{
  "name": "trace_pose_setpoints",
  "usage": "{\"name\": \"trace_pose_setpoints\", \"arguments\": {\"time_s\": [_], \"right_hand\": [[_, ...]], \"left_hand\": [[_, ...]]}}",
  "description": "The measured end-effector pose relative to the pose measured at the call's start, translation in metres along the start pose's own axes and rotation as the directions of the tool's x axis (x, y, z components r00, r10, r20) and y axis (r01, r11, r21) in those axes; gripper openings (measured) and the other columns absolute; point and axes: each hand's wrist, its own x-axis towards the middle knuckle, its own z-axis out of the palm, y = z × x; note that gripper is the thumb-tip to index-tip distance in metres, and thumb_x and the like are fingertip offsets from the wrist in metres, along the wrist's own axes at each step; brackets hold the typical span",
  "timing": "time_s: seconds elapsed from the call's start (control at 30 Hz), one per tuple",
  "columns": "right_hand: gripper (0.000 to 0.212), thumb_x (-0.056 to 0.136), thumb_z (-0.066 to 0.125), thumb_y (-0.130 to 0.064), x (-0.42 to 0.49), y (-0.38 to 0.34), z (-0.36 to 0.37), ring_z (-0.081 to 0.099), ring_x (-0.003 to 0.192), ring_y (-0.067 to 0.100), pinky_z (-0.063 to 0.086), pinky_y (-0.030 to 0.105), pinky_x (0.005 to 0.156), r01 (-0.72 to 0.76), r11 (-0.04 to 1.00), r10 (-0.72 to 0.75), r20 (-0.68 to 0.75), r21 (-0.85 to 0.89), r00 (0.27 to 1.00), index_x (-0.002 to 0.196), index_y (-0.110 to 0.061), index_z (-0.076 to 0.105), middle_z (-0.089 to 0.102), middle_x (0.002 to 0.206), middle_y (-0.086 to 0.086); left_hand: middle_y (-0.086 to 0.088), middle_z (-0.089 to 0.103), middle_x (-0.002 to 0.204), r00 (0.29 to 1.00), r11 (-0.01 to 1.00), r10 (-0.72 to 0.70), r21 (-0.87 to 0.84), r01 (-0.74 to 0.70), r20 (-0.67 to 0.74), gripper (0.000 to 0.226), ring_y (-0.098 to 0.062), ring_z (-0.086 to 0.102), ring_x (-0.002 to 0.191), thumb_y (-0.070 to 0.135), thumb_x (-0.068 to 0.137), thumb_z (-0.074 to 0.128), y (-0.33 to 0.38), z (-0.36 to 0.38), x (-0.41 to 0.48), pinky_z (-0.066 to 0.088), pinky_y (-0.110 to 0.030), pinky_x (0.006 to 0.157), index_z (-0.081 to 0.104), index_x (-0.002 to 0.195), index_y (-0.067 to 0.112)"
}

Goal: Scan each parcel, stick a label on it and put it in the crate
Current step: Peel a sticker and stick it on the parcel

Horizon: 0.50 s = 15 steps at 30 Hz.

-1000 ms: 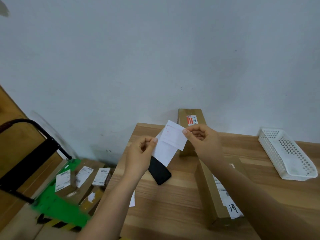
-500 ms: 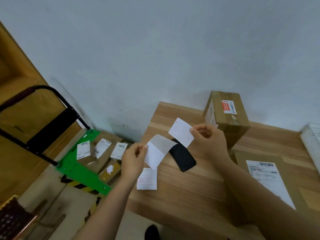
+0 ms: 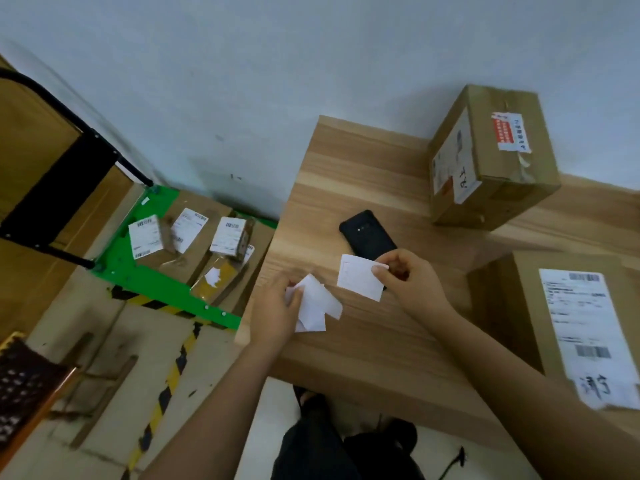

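two hands: left grip (image 3: 277, 306) pinches backing paper (image 3: 317, 306), right grip (image 3: 412, 285) pinches a label (image 3: 356, 282) that could fold onto itself.

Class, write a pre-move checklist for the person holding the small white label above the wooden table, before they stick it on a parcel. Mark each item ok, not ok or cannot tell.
1. Grip on the small white label: ok, the right hand pinches its edge.
2. Label apart from the curled white paper: ok, the left hand holds that separately.
3. The flat brown cardboard parcel close by: ok, beside the right forearm.
4. Parcel scanned with the black phone: cannot tell.
5. Left hand free to steady the parcel: not ok.
6. Sight of the crate: not ok, none in view.
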Motion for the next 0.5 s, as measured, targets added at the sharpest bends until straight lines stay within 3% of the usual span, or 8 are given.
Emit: {"name": "trace_pose_setpoints", "arguments": {"time_s": [0.1,0.23,0.37,0.5], "right_hand": [[0.006,0.091,0.064,-0.025,0.0,-0.003,-0.002,0.063,0.08,0.011,0.052,0.02,0.067,-0.009,1.0,0.009,0.001,0.004,1.0,0.09,-0.031,0.061,0.067,0.086,-0.007],[0.004,0.091,0.064,-0.027,-0.003,-0.017,-0.019,0.062,0.078,0.008,0.051,0.018,0.065,0.022,1.0,-0.022,-0.028,0.008,0.999,0.093,-0.03,0.061,0.066,0.085,-0.008],[0.003,0.091,0.063,-0.031,-0.02,-0.026,-0.051,0.061,0.077,0.007,0.054,0.021,0.067,0.083,0.997,-0.081,-0.11,0.008,0.991,0.093,-0.031,0.061,0.064,0.086,-0.009],[0.003,0.092,0.062,-0.033,-0.048,-0.015,-0.092,0.06,0.079,0.004,0.053,0.02,0.069,0.094,0.996,-0.091,-0.245,0.0,0.965,0.094,-0.034,0.06,0.063,0.087,-0.013]], "left_hand": [[0.002,0.06,0.108,0.991,0.989,0.13,0.08,-0.128,-0.028,0.02,-0.014,0.053,0.099,0.03,0.094,0.057,0.013,-0.006,0.009,0.04,-0.027,0.077,0.063,0.109,0.019],[0.008,0.06,0.112,0.972,0.976,0.214,-0.068,-0.208,0.101,0.035,-0.007,0.054,0.102,0.044,0.095,0.054,0.064,-0.014,0.017,0.045,-0.027,0.081,0.06,0.119,0.02],[0.013,0.062,0.09,0.951,0.94,0.275,-0.247,-0.235,0.141,0.018,-0.002,0.057,0.084,0.04,0.094,0.056,0.114,-0.011,0.017,0.038,-0.014,0.065,0.063,0.099,0.024],[0.002,0.057,0.07,0.909,0.909,0.363,-0.294,-0.296,0.203,0.021,-0.012,0.054,0.066,0.037,0.094,0.057,0.154,0.006,0.012,0.039,-0.023,0.059,0.062,0.081,0.023]]}}
